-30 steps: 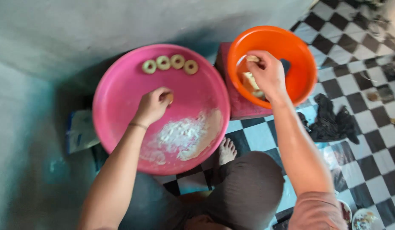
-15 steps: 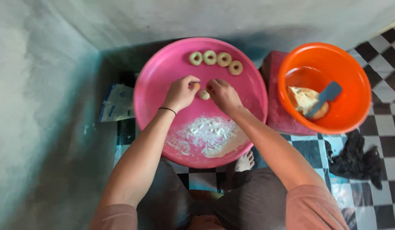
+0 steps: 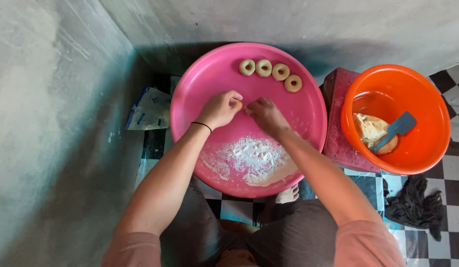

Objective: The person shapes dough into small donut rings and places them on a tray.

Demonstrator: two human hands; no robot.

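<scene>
A small dough piece (image 3: 239, 105) is pinched between the left hand (image 3: 220, 109) and right hand (image 3: 265, 114) at frame centre, over the pink tray (image 3: 190, 99); four dough rings (image 3: 271, 73) are lined up above.

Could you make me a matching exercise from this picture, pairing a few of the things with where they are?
Things:
1. dough rings
2. flour
3. blue spatula
4. dark cloth

Places:
A. on the checkered floor, below the orange bowl
B. in a row at the far side of the pink tray
C. in the orange bowl, on the dough lump
D. heaped at the near side of the pink tray

Pairs: 1-B, 2-D, 3-C, 4-A
</scene>
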